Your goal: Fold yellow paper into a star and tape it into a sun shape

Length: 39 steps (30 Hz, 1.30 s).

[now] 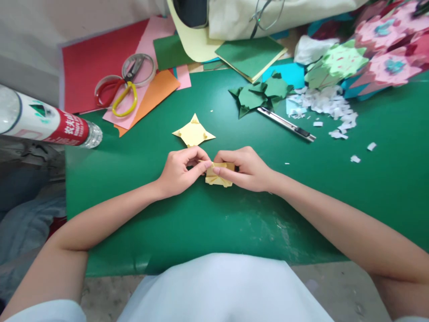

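Between my two hands is a small folded piece of yellow paper [219,180], held just above or on the green table. My left hand [182,172] pinches its left upper corner with thumb and forefinger. With the thumb across its front and the fingers behind, my right hand [246,170] grips the right side. Parts of the folds are hidden by my fingers. Just beyond my left hand lies a yellow four-pointed paper star [193,132], flat, with small curled bits near its inner corners.
On the green table [161,232] are scissors [129,85] over coloured paper sheets [100,62], a utility knife [288,125], dark green folded paper stars [261,94] and white paper scraps [331,105]. Pink paper flowers [389,67] stand at back right. A water bottle [47,118] is at left.
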Each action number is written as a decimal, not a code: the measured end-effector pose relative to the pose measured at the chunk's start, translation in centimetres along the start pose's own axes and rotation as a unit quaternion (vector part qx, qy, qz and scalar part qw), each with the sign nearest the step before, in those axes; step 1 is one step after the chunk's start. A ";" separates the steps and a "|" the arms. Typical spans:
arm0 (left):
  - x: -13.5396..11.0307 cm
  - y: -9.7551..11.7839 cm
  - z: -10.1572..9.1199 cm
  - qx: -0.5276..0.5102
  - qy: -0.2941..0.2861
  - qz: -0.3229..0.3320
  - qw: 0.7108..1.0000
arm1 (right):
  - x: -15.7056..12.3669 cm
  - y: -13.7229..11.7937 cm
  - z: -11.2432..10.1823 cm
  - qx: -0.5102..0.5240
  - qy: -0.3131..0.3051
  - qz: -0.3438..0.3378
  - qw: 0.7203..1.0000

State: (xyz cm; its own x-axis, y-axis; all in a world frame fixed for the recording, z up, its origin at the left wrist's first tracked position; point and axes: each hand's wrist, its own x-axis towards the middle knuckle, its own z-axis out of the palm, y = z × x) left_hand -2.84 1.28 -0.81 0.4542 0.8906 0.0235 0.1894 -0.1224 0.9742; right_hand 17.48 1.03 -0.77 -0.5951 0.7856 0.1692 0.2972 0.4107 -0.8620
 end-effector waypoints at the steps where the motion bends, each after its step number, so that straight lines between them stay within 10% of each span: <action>1: 0.0 0.0 0.0 -0.015 -0.002 -0.003 1.000 | 0.0 0.0 0.0 0.006 0.001 0.000 1.000; 39: 0.4 0.0 -0.4 0.170 -0.085 0.144 0.971 | 0.0 0.2 -0.4 -0.005 -0.056 -0.024 0.998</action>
State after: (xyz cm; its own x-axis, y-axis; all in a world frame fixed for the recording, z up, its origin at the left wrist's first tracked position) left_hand -3.02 1.81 -0.74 0.6628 0.7161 0.2187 0.2960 -0.5189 0.8020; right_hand 17.86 1.31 -0.76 -0.6882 0.7087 0.1552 0.2729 0.4511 -0.8497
